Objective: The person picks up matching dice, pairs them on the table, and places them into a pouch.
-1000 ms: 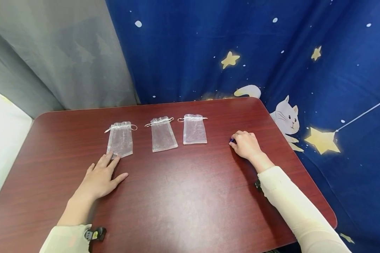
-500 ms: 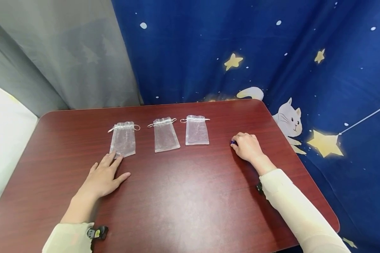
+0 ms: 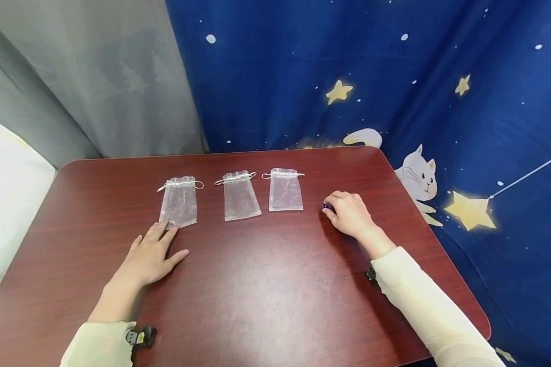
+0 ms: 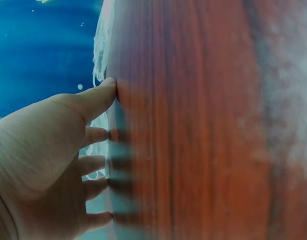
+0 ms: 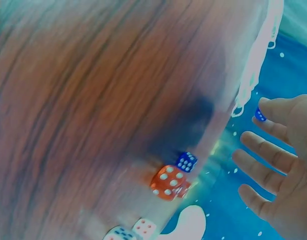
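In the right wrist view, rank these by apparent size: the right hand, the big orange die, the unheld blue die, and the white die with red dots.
1. Right hand, largest
2. Big orange die
3. Unheld blue die and white die with red dots: too alike to rank

The left hand (image 4: 46,160) is spread, its thumb (image 4: 96,101) and four fingers (image 4: 96,188) extended to the reddish-brown wood-grain counter (image 4: 193,125); dark shadows lie beside the fingertips. Sheer white fabric (image 4: 102,42) with looped cord shows beyond the thumb, more behind the fingers. A blue white-dotted backdrop (image 4: 43,55) fills the upper left.
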Available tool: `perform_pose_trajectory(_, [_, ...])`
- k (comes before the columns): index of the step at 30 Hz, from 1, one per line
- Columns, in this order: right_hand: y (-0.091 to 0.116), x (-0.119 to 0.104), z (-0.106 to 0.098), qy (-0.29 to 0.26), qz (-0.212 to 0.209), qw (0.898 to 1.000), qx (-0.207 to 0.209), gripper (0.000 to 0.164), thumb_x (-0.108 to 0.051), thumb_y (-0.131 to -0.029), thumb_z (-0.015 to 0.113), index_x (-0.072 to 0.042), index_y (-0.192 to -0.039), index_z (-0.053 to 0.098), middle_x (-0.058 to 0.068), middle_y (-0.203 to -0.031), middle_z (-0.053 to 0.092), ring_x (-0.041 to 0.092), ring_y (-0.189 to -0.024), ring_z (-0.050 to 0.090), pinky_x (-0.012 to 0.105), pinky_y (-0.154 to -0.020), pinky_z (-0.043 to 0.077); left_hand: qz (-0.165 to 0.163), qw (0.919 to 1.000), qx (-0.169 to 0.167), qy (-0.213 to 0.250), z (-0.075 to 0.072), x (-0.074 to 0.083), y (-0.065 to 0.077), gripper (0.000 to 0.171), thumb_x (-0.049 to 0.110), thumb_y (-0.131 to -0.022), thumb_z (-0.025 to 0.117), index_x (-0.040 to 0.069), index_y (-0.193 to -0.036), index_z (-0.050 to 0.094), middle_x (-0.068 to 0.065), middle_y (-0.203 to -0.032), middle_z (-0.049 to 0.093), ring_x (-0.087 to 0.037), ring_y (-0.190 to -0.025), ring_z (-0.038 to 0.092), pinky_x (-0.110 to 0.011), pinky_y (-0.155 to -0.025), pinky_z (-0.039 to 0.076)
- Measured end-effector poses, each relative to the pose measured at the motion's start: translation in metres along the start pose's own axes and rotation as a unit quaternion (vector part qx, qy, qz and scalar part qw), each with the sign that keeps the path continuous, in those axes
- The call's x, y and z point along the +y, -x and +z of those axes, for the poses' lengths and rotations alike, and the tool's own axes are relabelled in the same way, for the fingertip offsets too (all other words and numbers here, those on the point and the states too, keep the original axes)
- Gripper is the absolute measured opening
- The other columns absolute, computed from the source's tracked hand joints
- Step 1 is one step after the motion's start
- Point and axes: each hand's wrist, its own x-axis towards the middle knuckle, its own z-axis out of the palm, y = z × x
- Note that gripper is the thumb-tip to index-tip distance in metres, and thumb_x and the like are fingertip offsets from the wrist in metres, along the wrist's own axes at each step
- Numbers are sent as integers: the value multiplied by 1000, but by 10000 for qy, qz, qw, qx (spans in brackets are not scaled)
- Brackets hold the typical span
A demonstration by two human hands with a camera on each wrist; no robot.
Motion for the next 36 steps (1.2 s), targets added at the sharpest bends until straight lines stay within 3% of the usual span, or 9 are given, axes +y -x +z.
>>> perform_pose_trajectory(16, [-5, -35, -6, -145, -477, 9986, 170, 17, -22, -93, 73, -10, -105, 74, 7, -107, 70, 29, -101, 67, 51, -86, 48, 16, 10000, 8, 39, 1, 0, -1, 79, 50, -98, 61, -2, -153, 39, -32, -159, 25, -52, -145, 22, -75, -110, 18])
perform_pose_trajectory(27, [-10, -63, -4, -286, -760, 9966, 116, 24, -26, -94, 73, -9, -110, 74, 6, -110, 70, 26, -104, 66, 50, -89, 49, 4, 10000, -9, 86, 3, -1, -1, 80, 53, -98, 59, -1, -153, 38, -32, -159, 25, -52, -146, 21, -75, -110, 17])
perform_pose_trajectory(36, [-13, -84, -1, -317, -1029, 9942, 51, 18, -25, -94, 72, -12, -107, 74, 3, -108, 71, 25, -102, 66, 49, -94, 48, -8, 10000, 44, 73, 1, -1, 0, 78, 50, -98, 61, -2, -152, 40, -32, -159, 25, -51, -146, 21, -75, -110, 18])
